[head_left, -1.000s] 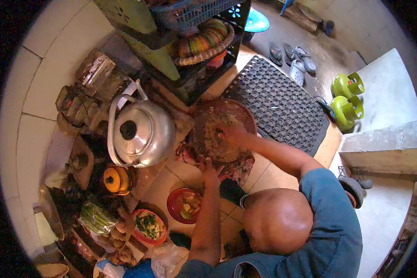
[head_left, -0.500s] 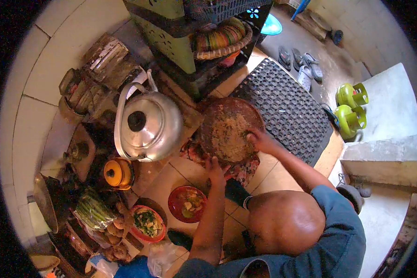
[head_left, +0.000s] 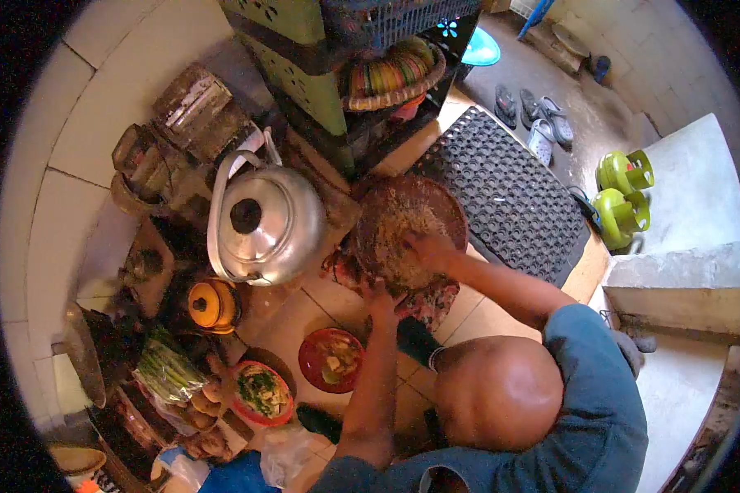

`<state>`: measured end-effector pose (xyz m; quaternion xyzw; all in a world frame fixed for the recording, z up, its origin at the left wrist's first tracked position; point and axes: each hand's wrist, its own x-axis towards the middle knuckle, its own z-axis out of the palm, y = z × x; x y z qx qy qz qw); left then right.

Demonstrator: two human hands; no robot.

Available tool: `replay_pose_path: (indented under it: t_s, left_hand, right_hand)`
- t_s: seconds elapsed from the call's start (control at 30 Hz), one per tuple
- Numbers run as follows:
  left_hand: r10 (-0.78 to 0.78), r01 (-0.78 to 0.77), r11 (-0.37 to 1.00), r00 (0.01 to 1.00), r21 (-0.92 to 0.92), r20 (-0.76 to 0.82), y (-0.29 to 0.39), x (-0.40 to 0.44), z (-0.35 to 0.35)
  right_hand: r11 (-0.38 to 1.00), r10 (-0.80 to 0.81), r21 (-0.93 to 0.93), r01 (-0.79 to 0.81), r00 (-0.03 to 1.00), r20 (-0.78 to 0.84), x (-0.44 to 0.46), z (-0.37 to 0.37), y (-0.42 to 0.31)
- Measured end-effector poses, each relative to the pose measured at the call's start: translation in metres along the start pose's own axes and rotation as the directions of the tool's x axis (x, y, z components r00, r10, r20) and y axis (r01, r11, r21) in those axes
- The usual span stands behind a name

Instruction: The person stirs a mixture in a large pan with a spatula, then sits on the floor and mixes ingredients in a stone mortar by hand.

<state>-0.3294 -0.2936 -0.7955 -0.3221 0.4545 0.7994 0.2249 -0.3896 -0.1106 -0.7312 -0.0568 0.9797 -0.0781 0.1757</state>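
A wide, dark brown bowl (head_left: 456,205) sits in the middle of the view and holds a coarse, light brown ground mixture (head_left: 399,218). My right hand (head_left: 432,251) reaches into it from the right, fingers curled down in the mixture; whatever is between them is hidden. At the near left rim, my left hand (head_left: 378,297) grips the bowl's edge. Below the bowl lies a red patterned cloth (head_left: 432,306), partly covered. Close to my left forearm is a red plate (head_left: 308,361) with pieces of food on it.
To the left stand a large kettle (head_left: 284,218), an orange lidded pot (head_left: 211,306), a red-rimmed bowl of chopped greens (head_left: 263,393) and bagged green vegetables (head_left: 164,370). Beyond the bowl are a shelf rack (head_left: 304,74) and black rubber mat (head_left: 510,197). Green gas cylinders (head_left: 621,214) stand right.
My right hand has moved left and inward, from the bowl's right side to the middle of the mixture. My left hand stays at the near rim.
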Motion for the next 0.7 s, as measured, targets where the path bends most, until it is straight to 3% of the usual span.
replay_pose_path:
  t_s: [0.13, 0.17, 0.2, 0.27, 0.3, 0.37, 0.43, 0.47, 0.5, 0.57, 0.67, 0.7]
  left_hand:
    - [0.072, -0.074, 0.993, 0.997, 0.087, 0.022, 0.000, 0.000, -0.001]
    - [0.061, -0.061, 0.995, 0.998, 0.073, 0.005, -0.001, 0.003, -0.001]
    - [0.058, -0.056, 0.995, 0.998, 0.082, -0.024, -0.002, 0.002, 0.001]
    - [0.063, -0.050, 0.990, 0.994, 0.132, -0.094, -0.002, 0.000, 0.004]
    - [0.076, -0.052, 0.983, 0.988, 0.177, -0.134, 0.003, 0.003, 0.005]
    - [0.103, -0.095, 0.977, 0.994, 0.192, -0.029, -0.010, 0.020, -0.020]
    - [0.123, -0.125, 0.979, 0.992, 0.164, 0.024, -0.019, 0.033, -0.017]
    - [0.119, -0.118, 0.981, 0.993, 0.153, 0.005, -0.006, 0.011, -0.007]
    - [0.121, -0.117, 0.982, 0.993, 0.148, -0.013, 0.006, 0.000, -0.002]
    - [0.149, -0.148, 0.966, 0.989, 0.213, 0.011, 0.003, 0.008, -0.011]
    - [0.116, -0.111, 0.976, 0.993, 0.188, -0.015, 0.004, 0.007, 0.000]
    - [0.091, -0.083, 0.983, 0.995, 0.166, -0.041, 0.009, 0.000, 0.002]
  right_hand:
    - [0.987, -0.118, -0.111, 0.117, 0.993, -0.001, -0.009, -0.010, -0.006]
    - [0.959, -0.239, -0.207, 0.194, 0.945, -0.222, 0.007, -0.001, 0.011]
    - [0.921, -0.345, -0.327, 0.212, 0.835, -0.429, 0.023, 0.009, 0.028]
    - [0.918, -0.392, -0.335, 0.212, 0.611, -0.687, 0.051, -0.001, 0.044]
    - [0.958, -0.285, -0.181, 0.220, 0.711, -0.643, 0.063, -0.007, 0.048]
    - [0.974, -0.090, 0.150, 0.171, 0.896, -0.434, 0.060, -0.016, 0.041]
    - [0.981, -0.002, 0.192, 0.032, 0.988, -0.157, 0.056, -0.011, 0.037]
    - [0.995, 0.034, 0.096, -0.034, 0.999, -0.008, 0.039, 0.017, 0.025]
    - [0.996, -0.067, -0.076, 0.043, 0.938, -0.341, 0.005, 0.015, 0.000]
    - [0.960, -0.225, -0.261, 0.100, 0.833, -0.506, -0.012, 0.017, -0.012]
    - [0.975, -0.175, -0.153, 0.158, 0.979, -0.101, 0.010, 0.037, 0.017]
    - [0.977, -0.173, -0.146, 0.157, 0.980, -0.098, 0.005, 0.042, 0.017]
